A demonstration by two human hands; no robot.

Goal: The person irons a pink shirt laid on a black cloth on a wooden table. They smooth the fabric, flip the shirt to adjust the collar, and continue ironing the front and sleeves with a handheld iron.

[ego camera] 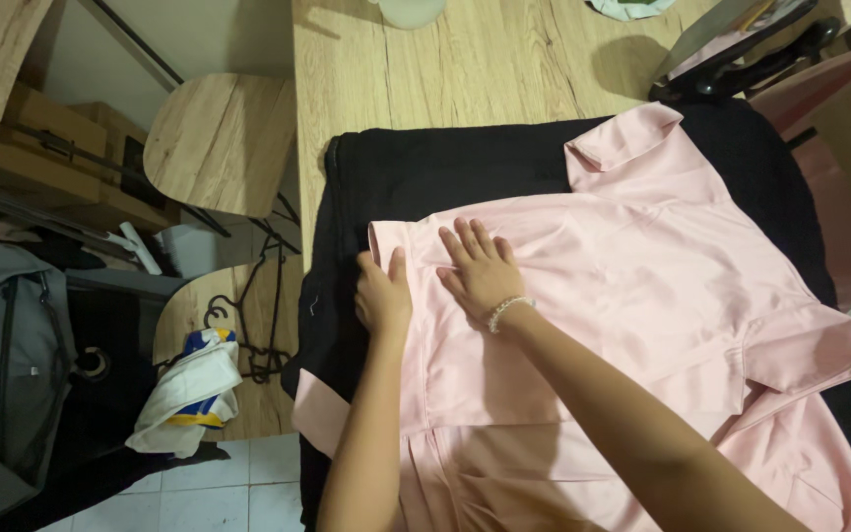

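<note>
Hands lie together on a pink shirt [632,296] spread over black cloth [425,172] on the table [465,69]. The left hand [382,296] pinches the shirt's folded left edge; the right hand [480,274] presses flat, fingers spread, holding nothing. Beyond, bare tabletop lies open; left, a stool [219,143] stands near the table's edge.

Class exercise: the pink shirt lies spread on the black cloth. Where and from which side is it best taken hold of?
Probably at the folded left edge of the pink shirt, coming from the table's left side. That edge lies free over the black cloth, where the left hand already pinches it; the right hand lies flat, fingers spread.
</note>
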